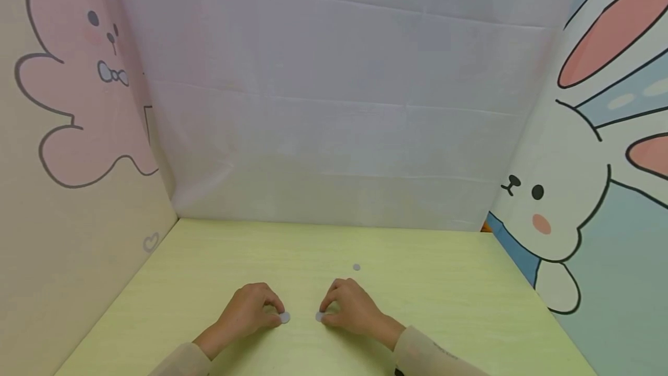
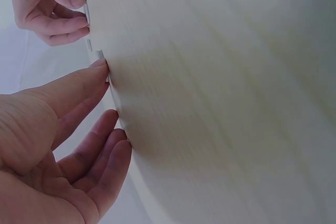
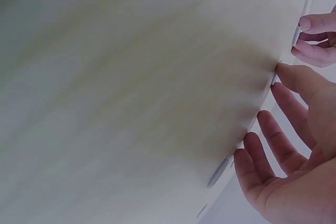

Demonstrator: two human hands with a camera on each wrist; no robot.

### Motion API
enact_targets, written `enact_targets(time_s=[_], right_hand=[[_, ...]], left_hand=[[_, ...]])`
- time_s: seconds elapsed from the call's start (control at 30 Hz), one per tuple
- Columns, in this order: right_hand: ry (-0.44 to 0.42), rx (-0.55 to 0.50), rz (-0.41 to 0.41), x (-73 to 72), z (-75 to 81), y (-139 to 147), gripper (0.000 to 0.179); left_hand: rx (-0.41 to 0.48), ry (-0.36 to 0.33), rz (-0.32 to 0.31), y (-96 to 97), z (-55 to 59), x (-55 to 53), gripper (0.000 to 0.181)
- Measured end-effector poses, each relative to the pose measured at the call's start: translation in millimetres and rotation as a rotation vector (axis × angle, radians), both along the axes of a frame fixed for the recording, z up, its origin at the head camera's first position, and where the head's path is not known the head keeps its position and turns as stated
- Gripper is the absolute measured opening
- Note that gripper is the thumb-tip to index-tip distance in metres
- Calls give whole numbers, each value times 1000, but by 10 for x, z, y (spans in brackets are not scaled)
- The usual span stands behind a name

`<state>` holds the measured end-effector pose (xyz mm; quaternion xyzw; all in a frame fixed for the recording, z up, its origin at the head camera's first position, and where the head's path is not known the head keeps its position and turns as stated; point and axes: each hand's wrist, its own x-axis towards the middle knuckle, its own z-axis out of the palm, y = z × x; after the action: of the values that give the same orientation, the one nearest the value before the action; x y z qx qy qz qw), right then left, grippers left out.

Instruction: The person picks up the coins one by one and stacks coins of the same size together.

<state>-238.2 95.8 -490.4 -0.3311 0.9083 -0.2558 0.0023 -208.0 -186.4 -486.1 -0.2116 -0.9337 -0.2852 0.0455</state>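
Two small, flat grey discs lie on the table in the head view, one at each hand. My left hand (image 1: 253,308) pinches the left disc (image 1: 285,318) between thumb and forefinger, at its left edge. Facing it, my right hand (image 1: 356,308) pinches the right disc (image 1: 319,317), whose left part sticks out past the fingertips. A short gap separates the two discs. In the left wrist view the left disc (image 2: 100,54) shows edge-on at the thumb tip. The other left fingers (image 2: 107,163) are loosely bent, tips at the tabletop.
Another grey disc (image 1: 356,267) lies farther back on the pale yellow-green table (image 1: 443,283). In the right wrist view, a disc (image 3: 218,173) lies near the right hand's little finger. A white cloth (image 1: 334,103) hangs behind; printed panels (image 1: 600,283) flank the table.
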Motion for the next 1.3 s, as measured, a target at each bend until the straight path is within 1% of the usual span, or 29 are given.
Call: enact_targets(time_s=[0.2, 0.5, 0.8, 1.13, 1.3], right_hand=[[-5, 2, -3, 14, 14, -35, 5], [0, -6, 20, 17, 5, -91, 6], [31, -12, 39, 10, -14, -108, 6], [19, -12, 37, 20, 14, -116, 7], [27, -11, 42, 20, 26, -121, 7]], left_hand=[[-6, 4, 3, 9, 8, 0, 17], [13, -29, 8, 6, 18, 13, 16], [-6, -12, 7, 4, -10, 12, 16], [1, -31, 8, -5, -8, 19, 15], [2, -35, 10, -9, -9, 18, 16]])
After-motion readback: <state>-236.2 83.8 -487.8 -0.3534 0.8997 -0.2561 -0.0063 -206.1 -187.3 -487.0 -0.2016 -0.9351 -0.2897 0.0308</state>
